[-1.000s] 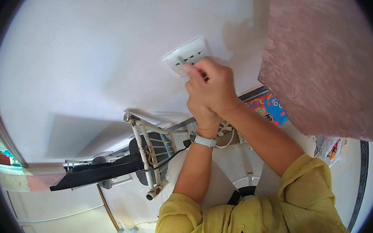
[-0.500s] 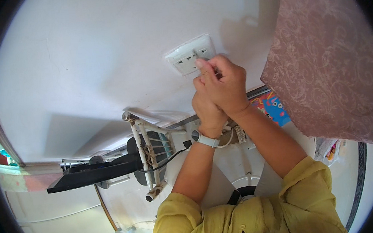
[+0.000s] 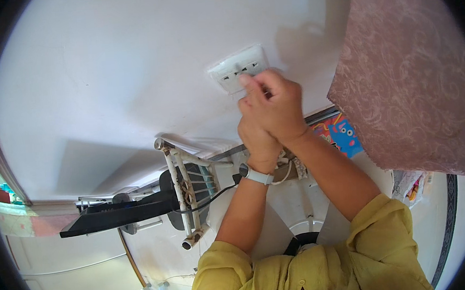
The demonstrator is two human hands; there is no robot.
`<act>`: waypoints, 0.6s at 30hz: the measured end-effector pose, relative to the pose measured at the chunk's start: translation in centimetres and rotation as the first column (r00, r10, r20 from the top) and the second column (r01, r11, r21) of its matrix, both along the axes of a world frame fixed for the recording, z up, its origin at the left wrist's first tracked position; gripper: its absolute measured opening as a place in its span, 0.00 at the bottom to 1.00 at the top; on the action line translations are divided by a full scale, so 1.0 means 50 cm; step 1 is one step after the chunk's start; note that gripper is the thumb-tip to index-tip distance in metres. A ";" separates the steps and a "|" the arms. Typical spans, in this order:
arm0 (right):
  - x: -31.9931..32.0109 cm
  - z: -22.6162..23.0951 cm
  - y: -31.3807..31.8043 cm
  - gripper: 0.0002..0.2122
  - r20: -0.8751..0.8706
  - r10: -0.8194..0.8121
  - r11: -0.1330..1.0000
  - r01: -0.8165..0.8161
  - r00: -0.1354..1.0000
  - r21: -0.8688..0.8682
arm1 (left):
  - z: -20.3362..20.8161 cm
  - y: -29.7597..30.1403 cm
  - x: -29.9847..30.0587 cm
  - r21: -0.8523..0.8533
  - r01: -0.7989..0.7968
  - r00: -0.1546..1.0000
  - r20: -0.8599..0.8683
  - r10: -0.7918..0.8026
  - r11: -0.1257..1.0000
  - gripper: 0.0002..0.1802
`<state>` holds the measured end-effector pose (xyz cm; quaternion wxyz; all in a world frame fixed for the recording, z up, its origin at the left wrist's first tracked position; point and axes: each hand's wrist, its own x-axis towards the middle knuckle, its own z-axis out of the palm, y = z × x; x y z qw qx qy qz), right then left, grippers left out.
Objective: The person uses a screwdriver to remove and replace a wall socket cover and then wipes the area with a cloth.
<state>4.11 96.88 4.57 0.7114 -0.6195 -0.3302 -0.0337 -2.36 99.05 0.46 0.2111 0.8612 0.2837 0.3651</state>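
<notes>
A white wall socket plate (image 3: 229, 70) with several dark slots is fixed to the wall just beyond my hands. My right hand (image 3: 282, 105) is closed, thumb and forefinger pinched at the plate's lower edge. Between the fingertips and the plate shows a short, blurred grey sliver, too unclear to name. My left hand (image 3: 256, 135) lies pressed against the right one, its fingers curled and partly covered. Whatever it grips is hidden. A watch with a pale strap (image 3: 257, 175) is on my left wrist.
Left of my arms stands a rusty white metal rack (image 3: 184, 186), with a black flat panel (image 3: 119, 217) and a black cable (image 3: 209, 199) beside it. A pinkish patterned cloth (image 3: 406, 79) hangs at right. Below it are a colourful printed sheet (image 3: 344, 137) and a plastic bag (image 3: 408, 185).
Both hands stay together at the socket. The right hand has shifted very slightly left and its grip has turned a little; the view has moved slightly too.
</notes>
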 end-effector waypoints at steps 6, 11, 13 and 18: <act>0.007 0.001 -0.009 0.11 -0.148 0.007 1.000 -0.007 0.989 0.002 | 0.011 -0.005 0.021 -0.029 -0.025 1.000 -0.006 0.025 0.999 0.27; -0.022 0.011 0.021 0.09 0.029 0.068 0.997 -0.069 0.997 0.029 | -0.006 0.016 -0.013 -0.045 -0.056 0.998 0.032 0.058 0.997 0.25; -0.019 0.005 0.017 0.10 0.030 0.040 0.999 -0.040 0.999 0.013 | -0.012 0.019 -0.014 -0.039 -0.041 0.996 0.078 0.044 0.998 0.23; 0.004 -0.010 -0.015 0.10 -0.109 -0.031 0.999 0.029 0.994 -0.020 | -0.001 -0.010 0.015 -0.074 0.009 0.995 -0.097 -0.017 0.997 0.26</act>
